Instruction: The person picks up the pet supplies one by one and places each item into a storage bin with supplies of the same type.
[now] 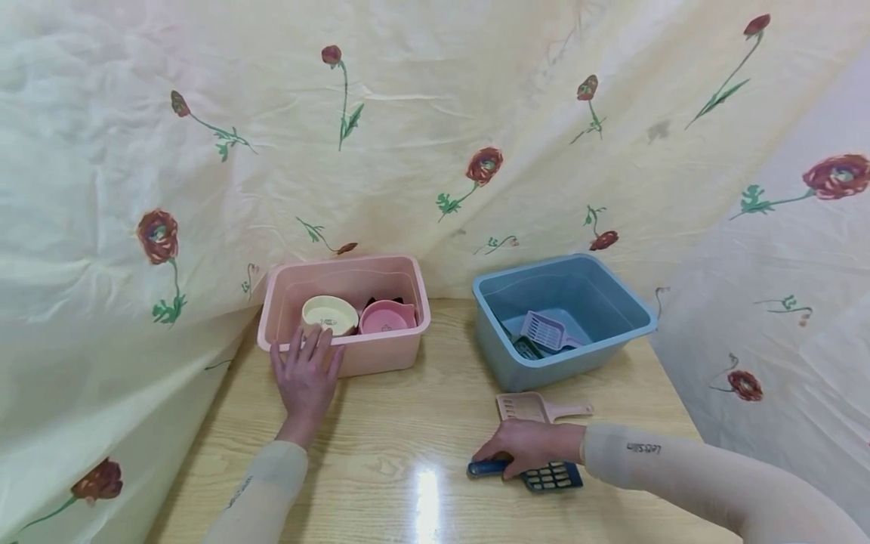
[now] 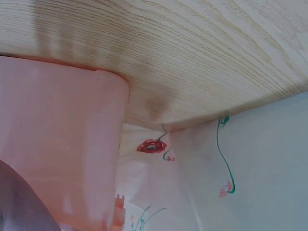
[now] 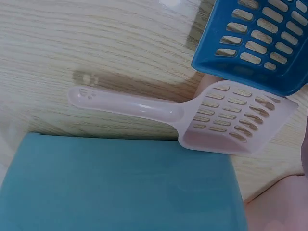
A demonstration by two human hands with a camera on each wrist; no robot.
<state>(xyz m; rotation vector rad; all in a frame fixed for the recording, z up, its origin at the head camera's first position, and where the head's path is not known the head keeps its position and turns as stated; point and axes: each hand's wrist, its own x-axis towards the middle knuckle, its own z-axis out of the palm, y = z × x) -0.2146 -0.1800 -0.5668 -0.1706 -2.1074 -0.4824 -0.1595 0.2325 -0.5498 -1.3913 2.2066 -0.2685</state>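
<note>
My left hand (image 1: 307, 381) rests on the front rim of a pink bin (image 1: 384, 359), fingers spread. Inside that bin sit a cream pet bowl (image 1: 330, 311) and a pink pet bowl (image 1: 386, 317). Low over the table, my right hand (image 1: 529, 446) grips a dark blue slotted litter scoop (image 1: 553, 478) by its handle. Just beyond that hand lies a pale pink litter scoop (image 3: 132, 105), beside the blue bin (image 3: 120, 185). In the right wrist view the blue scoop's head overlaps the pink scoop's edge; whether they touch I cannot tell.
The blue bin holds a lilac scoop (image 1: 546, 331) and a dark green scoop (image 1: 527, 348). Both bins stand at the back of a wooden table (image 1: 394, 453). Flower-patterned cloth (image 1: 408, 151) hangs behind and along the sides.
</note>
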